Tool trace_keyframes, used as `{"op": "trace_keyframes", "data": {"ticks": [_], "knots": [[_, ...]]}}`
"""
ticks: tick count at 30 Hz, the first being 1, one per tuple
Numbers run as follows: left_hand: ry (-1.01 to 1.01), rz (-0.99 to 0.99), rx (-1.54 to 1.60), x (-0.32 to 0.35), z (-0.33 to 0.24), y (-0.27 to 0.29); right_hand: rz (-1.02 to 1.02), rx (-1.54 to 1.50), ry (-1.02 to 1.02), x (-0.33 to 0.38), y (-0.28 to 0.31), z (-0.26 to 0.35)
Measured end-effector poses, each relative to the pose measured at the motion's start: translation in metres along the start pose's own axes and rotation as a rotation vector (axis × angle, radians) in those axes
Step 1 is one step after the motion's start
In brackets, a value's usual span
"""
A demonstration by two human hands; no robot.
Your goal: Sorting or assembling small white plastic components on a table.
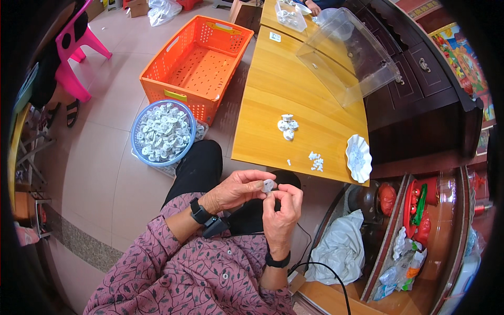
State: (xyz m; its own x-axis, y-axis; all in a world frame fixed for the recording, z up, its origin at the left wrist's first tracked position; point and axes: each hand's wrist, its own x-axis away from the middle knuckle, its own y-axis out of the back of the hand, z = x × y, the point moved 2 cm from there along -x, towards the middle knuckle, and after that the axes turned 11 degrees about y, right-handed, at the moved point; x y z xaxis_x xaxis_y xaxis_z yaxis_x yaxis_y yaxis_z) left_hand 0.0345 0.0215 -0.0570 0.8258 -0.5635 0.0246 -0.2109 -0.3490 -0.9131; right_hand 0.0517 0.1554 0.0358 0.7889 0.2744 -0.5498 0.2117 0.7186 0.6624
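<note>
Above my lap, my left hand (pixel 236 190) pinches a small round white plastic part (pixel 268 185) between thumb and fingers. My right hand (pixel 281 212) has its thumb and index finger closed at the lower edge of the same part; whether a smaller piece is between them cannot be made out. Ahead on the yellow wooden table (pixel 262 100) lies a little heap of similar white parts (pixel 287 126). Nearer the table's front edge are several tiny white pieces (pixel 316 161), with a white scalloped dish (pixel 358 159) to their right.
A blue round basket (pixel 136 137) full of white plastic parts stands by my left knee. Behind it is an orange crate (pixel 157 79). A clear plastic box (pixel 346 63) rests on the table's right side. At the far end, another person's hand (pixel 313 7) shows.
</note>
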Motion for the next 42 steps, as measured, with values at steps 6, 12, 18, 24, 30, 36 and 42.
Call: {"op": "trace_keyframes", "data": {"ticks": [6,12,18,24,30,36,42], "knots": [[0.005,-0.055,-0.129,0.0041,-0.0058,-0.0012,0.037,0.043,0.09,-0.0047,-0.0004,0.0011],[-0.04,-0.112,-0.403,0.0039,-0.0057,-0.0024,0.075,0.063,0.114,-0.0046,0.0012,0.0002],[0.016,-0.071,-0.2,0.0069,-0.008,-0.0056,0.092,-0.083,-0.037,-0.0007,-0.0001,-0.0011],[0.01,-0.046,-0.117,0.005,-0.0056,-0.0036,0.089,-0.128,-0.085,0.0014,-0.0014,-0.0034],[0.022,-0.05,-0.124,0.0046,-0.0052,-0.0044,0.1,-0.112,-0.073,-0.0002,0.0004,-0.0031],[0.012,-0.118,-0.223,0.0058,-0.0061,-0.0064,0.109,-0.099,-0.055,-0.0002,-0.0009,-0.0037],[0.008,-0.146,-0.309,0.0072,-0.0086,-0.0097,0.13,-0.062,-0.018,-0.001,-0.0007,-0.0049]]}}
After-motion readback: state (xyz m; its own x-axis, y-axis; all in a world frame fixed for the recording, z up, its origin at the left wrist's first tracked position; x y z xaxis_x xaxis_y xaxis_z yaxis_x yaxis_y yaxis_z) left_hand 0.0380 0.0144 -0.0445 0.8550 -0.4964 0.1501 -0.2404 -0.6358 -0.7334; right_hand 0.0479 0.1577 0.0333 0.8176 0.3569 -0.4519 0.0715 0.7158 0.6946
